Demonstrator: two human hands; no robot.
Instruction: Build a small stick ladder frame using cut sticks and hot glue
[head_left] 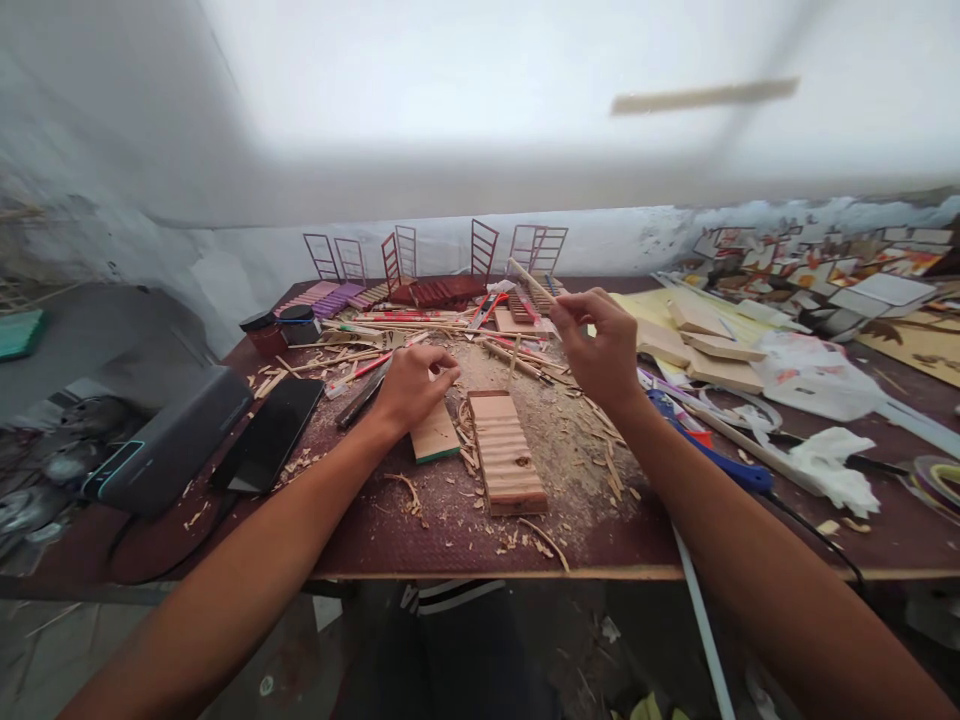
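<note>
My left hand (410, 385) rests fingers-down on a small flat wooden block (435, 436) with a green edge, pressing it to the table. My right hand (600, 345) is raised above the table and pinches a thin wooden stick (531, 281) that points up and to the left. Between the hands lies a ridged panel of glued wooden sticks (506, 452), on a bed of sawdust and wood shavings (570, 430). Loose thin sticks (375, 352) lie scattered behind my left hand.
A black phone (268, 447) and a dark speaker box (169, 440) lie at the left. Small stick-built frames (484, 248) stand along the wall. Two dark jars (279, 328), wooden boards (705, 345), a blue-handled tool (712, 455), crumpled tissue (832, 465) and plastic bags sit around.
</note>
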